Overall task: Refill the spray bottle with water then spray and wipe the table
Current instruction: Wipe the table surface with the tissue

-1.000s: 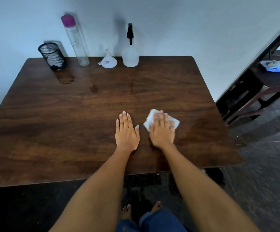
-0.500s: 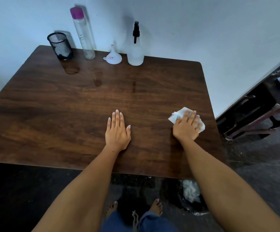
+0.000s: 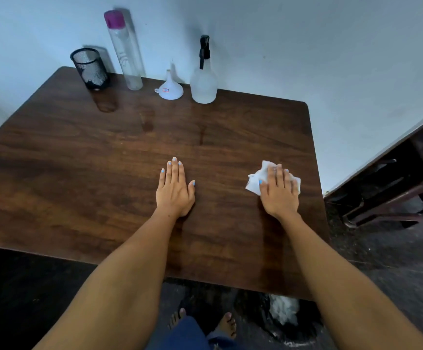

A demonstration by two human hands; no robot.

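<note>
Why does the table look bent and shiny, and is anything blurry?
Head view: the wide lens bends the table edges; soft light gives dull reflections below the spray bottle and mesh cup; the right hand on the tissue is slightly blurred.

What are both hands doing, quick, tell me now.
Left hand: open, flat on the table.
Right hand: open, pressing the white tissue.

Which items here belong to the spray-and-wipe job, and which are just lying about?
Job: spray bottle, funnel, water bottle, white cloth under the right hand, table.
Lying about: mesh cup, chair.
</note>
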